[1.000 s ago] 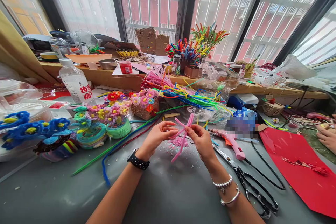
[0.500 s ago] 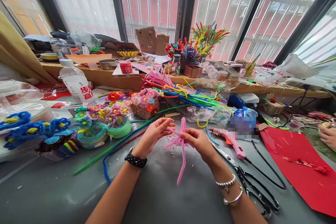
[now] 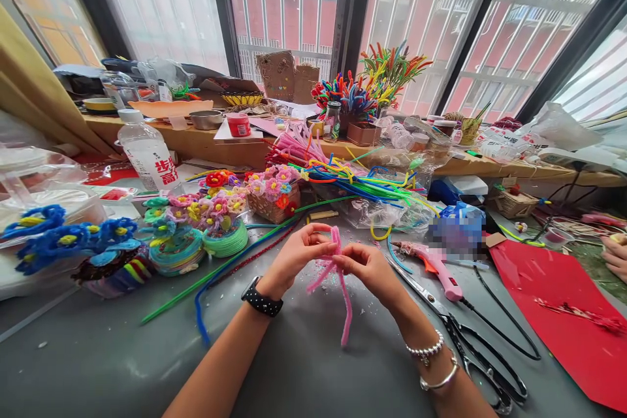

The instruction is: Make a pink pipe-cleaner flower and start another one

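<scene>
Pink pipe cleaners [image 3: 345,313], joined into a branching shape, are held between both hands over the grey table. My left hand [image 3: 304,253], with a black dotted watch strap at its wrist, pinches the upper part from the left. Fingers of my right hand [image 3: 365,268] are closed on the crossing point from the right. One long pink end hangs down below the hands and a shorter one slants to the lower left. Behind the fingers, small shiny bits and pink scraps lie on the table.
Black-handled scissors [image 3: 465,333] and a pink glue gun [image 3: 441,269] lie at the right, beside a red sheet [image 3: 553,287]. Pipe-cleaner flower pots [image 3: 225,238] stand left. A bundle of coloured pipe cleaners [image 3: 362,179] lies behind. Another person's hand [image 3: 616,253] shows far right.
My left hand has moved right and now pinches the upper pink stem beside my right hand. The slanting end hangs lower. The view has shifted slightly.
</scene>
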Motion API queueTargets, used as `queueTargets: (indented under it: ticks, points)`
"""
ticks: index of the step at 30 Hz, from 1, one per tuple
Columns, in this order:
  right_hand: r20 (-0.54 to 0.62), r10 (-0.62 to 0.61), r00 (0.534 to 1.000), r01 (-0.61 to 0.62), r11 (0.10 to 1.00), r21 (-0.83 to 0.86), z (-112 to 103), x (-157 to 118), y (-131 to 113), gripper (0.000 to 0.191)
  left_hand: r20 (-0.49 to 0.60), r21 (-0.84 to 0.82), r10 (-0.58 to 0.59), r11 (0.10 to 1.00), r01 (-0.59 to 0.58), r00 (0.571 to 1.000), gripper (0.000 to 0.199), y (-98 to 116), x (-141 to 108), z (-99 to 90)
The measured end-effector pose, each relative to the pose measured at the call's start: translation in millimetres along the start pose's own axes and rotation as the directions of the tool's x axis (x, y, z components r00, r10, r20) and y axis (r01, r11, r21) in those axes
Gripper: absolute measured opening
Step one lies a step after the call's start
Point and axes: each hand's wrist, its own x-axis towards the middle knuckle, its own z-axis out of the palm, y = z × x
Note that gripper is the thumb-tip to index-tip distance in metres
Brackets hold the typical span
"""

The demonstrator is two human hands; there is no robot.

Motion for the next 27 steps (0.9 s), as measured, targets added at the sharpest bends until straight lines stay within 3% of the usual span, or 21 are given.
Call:
queueTargets:
  ticks: [3, 6, 8, 9, 11, 12, 13, 14, 15, 18, 20, 25, 27]
  points:
    - [-0.07, -0.01, 0.997, 0.011, 1.0, 0.011, -3, 1, 0, 0.026, -0.018, -0.024, -0.051, 0.998, 0.051, 0.999, 0.039, 1, -1, -0.5]
    - [-0.111, -0.035, 0.993, 0.03, 0.998, -0.049, -7, 0, 0, 0.026, 0.044, 0.055, -0.103, 0.993, 0.1, 0.994, 0.028, 2, -2, -2.5]
    - [-0.267, -0.131, 0.955, 0.091, 0.983, -0.157, -11, -1, -1, 0.025, 0.026, 0.079, -0.091, 0.993, 0.089, 0.995, 0.022, 2, -2, -4.2]
    - [-0.384, -0.208, 0.9, 0.124, 0.965, -0.231, -13, -2, -3, 0.025, -0.019, 0.063, -0.071, 0.995, 0.073, 0.997, 0.021, 2, -2, -5.0]
    - [-0.577, -0.371, 0.728, 0.145, 0.905, -0.4, -17, -4, -5, 0.027, -0.135, -0.023, -0.025, 0.999, 0.022, 0.991, 0.02, 2, -1, -6.7]
    - [-0.621, -0.435, 0.653, 0.136, 0.873, -0.468, -18, -6, -7, 0.028, -0.182, -0.076, -0.006, 0.997, -0.008, 0.983, 0.021, 1, -1, -7.5]
    - [-0.634, -0.476, 0.609, 0.125, 0.848, -0.516, -20, -6, -8, 0.029, -0.218, -0.127, 0.01, 0.991, -0.039, 0.976, 0.021, 0, 0, -8.2]
    - [-0.625, -0.49, 0.607, 0.12, 0.835, -0.538, -20, -7, -9, 0.03, -0.244, -0.173, 0.023, 0.983, -0.067, 0.969, 0.021, -1, 1, -8.6]
    - [-0.601, -0.478, 0.641, 0.12, 0.836, -0.536, -20, -7, -10, 0.031, -0.261, -0.208, 0.034, 0.974, -0.091, 0.965, 0.021, -2, 2, -8.8]
    - [-0.457, -0.333, 0.825, 0.118, 0.892, -0.437, -19, -6, -8, 0.027, -0.251, -0.24, 0.047, 0.965, -0.11, 0.967, 0.021, -4, 3, -8.0]
    - [-0.393, -0.261, 0.882, 0.104, 0.92, -0.379, -17, -5, -6, 0.024, -0.217, -0.237, 0.04, 0.967, -0.093, 0.975, 0.022, -4, 4, -7.1]
    - [-0.454, -0.273, 0.848, 0.117, 0.932, -0.343, -14, -4, -3, 0.02, -0.169, -0.302, 0.033, 0.95, -0.084, 0.985, 0.023, -1, 3, -5.7]
    - [-0.434, -0.271, 0.859, 0.128, 0.935, -0.331, -13, -5, -3, 0.019, -0.127, -0.262, 0.024, 0.963, -0.057, 0.992, 0.023, -1, 2, -5.2]
